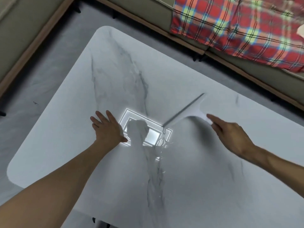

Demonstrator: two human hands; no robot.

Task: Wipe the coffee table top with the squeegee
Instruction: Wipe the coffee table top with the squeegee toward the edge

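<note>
The coffee table top (115, 83) is white marble with grey veins and rounded corners, and it fills most of the view. A white squeegee (189, 111) with a dark rubber edge rests its blade on the top, right of centre, slanting from lower left to upper right. My right hand (230, 135) holds its white handle, with the forefinger stretched along it. My left hand (107, 127) lies flat on the table, fingers spread, left of a bright reflection of a ceiling light. Small streaks of liquid glint just below the blade's near end.
A beige sofa (24, 38) with a wooden base runs along the left and far sides. A red plaid blanket (238, 25) lies on the sofa at the upper right. Grey floor (41, 83) surrounds the table.
</note>
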